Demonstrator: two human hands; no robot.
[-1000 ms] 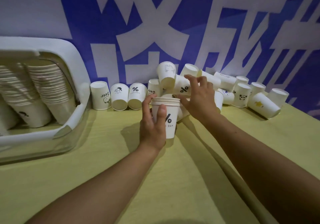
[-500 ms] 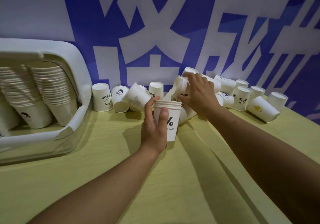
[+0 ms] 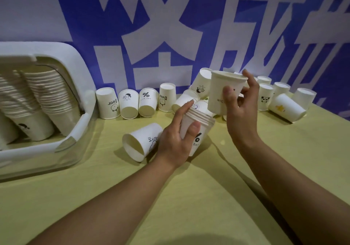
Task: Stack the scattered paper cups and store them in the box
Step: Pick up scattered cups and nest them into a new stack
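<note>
My left hand [image 3: 175, 142] grips a short stack of white paper cups [image 3: 200, 123] with a % mark, held upright just above the table. My right hand [image 3: 240, 108] holds a single white cup [image 3: 221, 93] upright, above and to the right of the stack. One loose cup [image 3: 141, 143] lies on its side on the table just left of my left hand. Several more loose cups [image 3: 128, 102] stand or lie along the back wall. The white box [image 3: 79, 129] at left holds tall leaning cup stacks [image 3: 49, 97].
The yellow table [image 3: 189, 197] stretches toward me below my arms. A blue and white banner [image 3: 170, 27] forms the back wall right behind the cups. More scattered cups [image 3: 286, 107] lie at the right, near the table's far edge.
My right hand has lifted one cup out of the pile and turned it upright over the stack. A cup has rolled forward onto the table beside my left hand.
</note>
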